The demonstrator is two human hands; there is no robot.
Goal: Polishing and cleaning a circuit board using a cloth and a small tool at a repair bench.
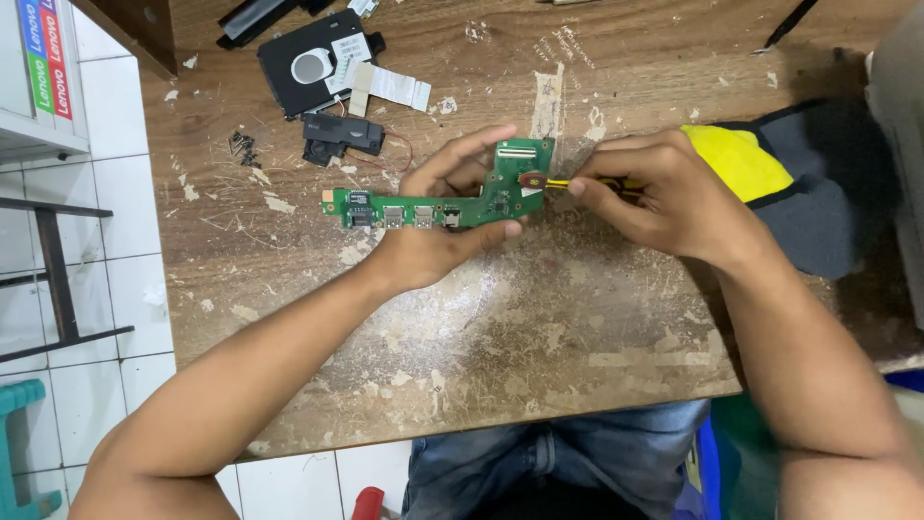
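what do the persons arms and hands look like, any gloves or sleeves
Both arms are bare from the upper arm down: no sleeves show in the head view. The left hand and right hand wear no gloves, and no rings, watch or wristbands are visible. No markings or cables on either arm.

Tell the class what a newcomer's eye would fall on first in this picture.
At the centre, the left hand holds a long green circuit board just above the worn wooden table, while the right hand puts a yellow-shafted tool to its right end. Behind, at upper left, lie a black drive caddy and a small black speaker.
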